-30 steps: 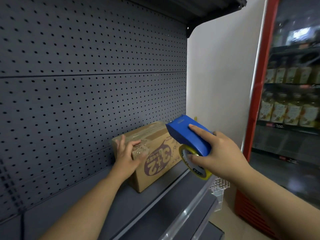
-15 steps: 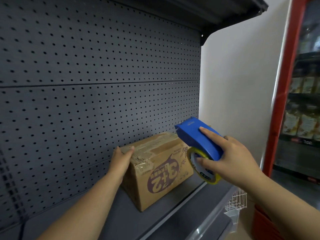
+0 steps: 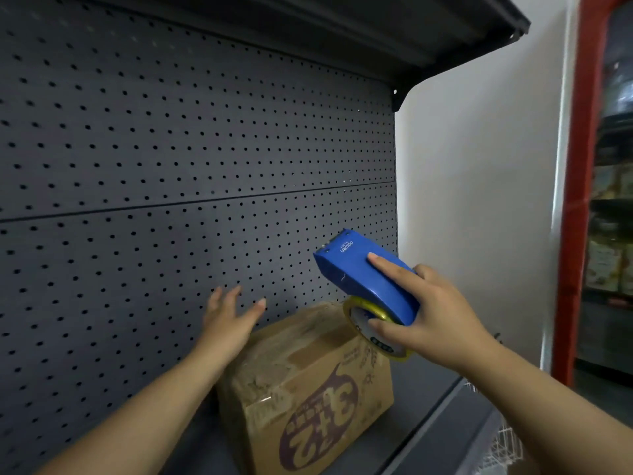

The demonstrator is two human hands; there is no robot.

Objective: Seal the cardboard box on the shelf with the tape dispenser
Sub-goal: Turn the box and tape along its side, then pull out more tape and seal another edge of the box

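The dark grey pegboard back panel (image 3: 171, 149) fills the left and centre of the frame, its rows of small holes split by a horizontal seam about halfway down. From the lower left corner a bare forearm runs up toward the centre, ending in the left hand (image 3: 227, 318). That grip is open: the fingers are spread and slightly blurred, the palm turned toward the panel, holding nothing. The hand sits in front of the pegboard, just above and to the left of the box's upper rear edge; whether it touches the box cannot be told.

The cardboard box (image 3: 308, 382) stands on the grey shelf (image 3: 424, 399) in the lower centre of the frame, close to the back panel. Its top flaps look shut and worn, with torn paper and old tape residue, and a purple printed logo covers the face toward the camera.

Above the box's upper right corner, the blue tape dispenser (image 3: 363, 279) is tilted, its nose pointing up and left, with a yellow-edged roll of tape (image 3: 371, 329) under its rear end. The right hand (image 3: 435, 317) is closed around it, index finger laid along the top and thumb pressed on the side of the roll.

In the upper right, an overhead shelf (image 3: 428, 32) juts out on a bracket. Beyond it is a pale wall (image 3: 479, 200), then the red frame of a cooler (image 3: 575, 200) at the right edge, its contents blurred.
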